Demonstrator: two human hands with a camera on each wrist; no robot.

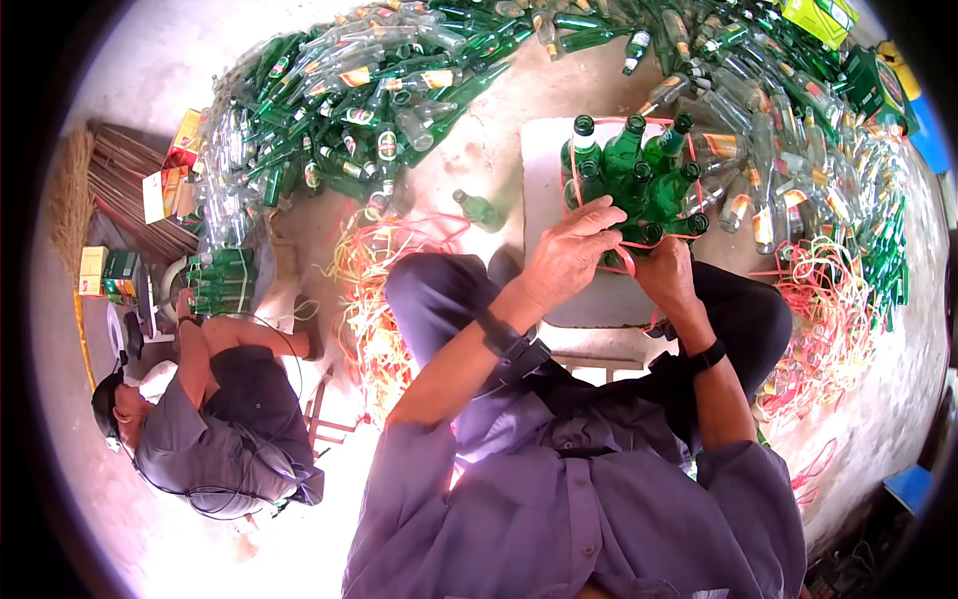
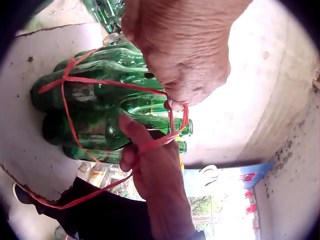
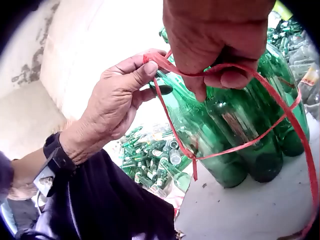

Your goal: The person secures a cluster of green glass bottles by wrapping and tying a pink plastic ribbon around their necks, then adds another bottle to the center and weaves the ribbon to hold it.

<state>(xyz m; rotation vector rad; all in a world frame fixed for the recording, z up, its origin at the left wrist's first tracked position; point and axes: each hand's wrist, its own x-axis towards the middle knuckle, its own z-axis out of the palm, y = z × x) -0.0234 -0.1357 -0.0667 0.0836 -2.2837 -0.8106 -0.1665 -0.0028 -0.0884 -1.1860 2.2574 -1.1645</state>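
A bundle of several green glass bottles (image 1: 631, 180) stands upright on a white board (image 1: 542, 165) before me. Red plastic string (image 3: 235, 148) runs round the bundle, with a small knot low on one side. My left hand (image 1: 574, 255) is beside the bottle necks. In the right wrist view, its thumb and forefinger pinch a loop of the string. My right hand (image 1: 667, 275) lies against the near bottles, fingers curled with the string (image 2: 159, 143) passing across them. From this hand a loose length trails down past the board's edge.
Heaps of green and clear bottles (image 1: 349, 90) spread behind and to both sides. Tangled string (image 1: 374, 299) lies left of my legs, more string (image 1: 818, 329) right. One green bottle (image 1: 477, 210) lies on the floor. Another person (image 1: 225, 429) sits at left near more green bottles (image 1: 222, 282).
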